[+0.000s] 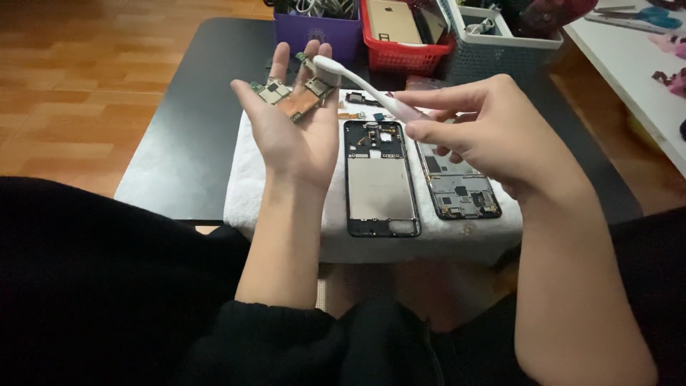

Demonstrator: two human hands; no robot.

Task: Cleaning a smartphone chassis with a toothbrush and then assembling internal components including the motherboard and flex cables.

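Note:
My left hand (294, 125) is palm up over the left edge of a white towel (243, 189), with a small green and copper phone circuit board (294, 99) lying across its fingers. My right hand (482, 132) pinches the pink handle of a white toothbrush (357, 84), and the brush head rests on the board near my left fingertips. On the towel below lie an opened black phone frame (381, 179) and, beside it under my right hand, a second phone body (461, 189) with exposed parts.
The towel sits on a black low table (186, 143) over a wooden floor. At the table's far edge stand a purple box (314, 28), a red basket (404, 46) and a grey basket (493, 53). Small loose parts (357, 100) lie on the towel's far side. A white table (636, 64) is at right.

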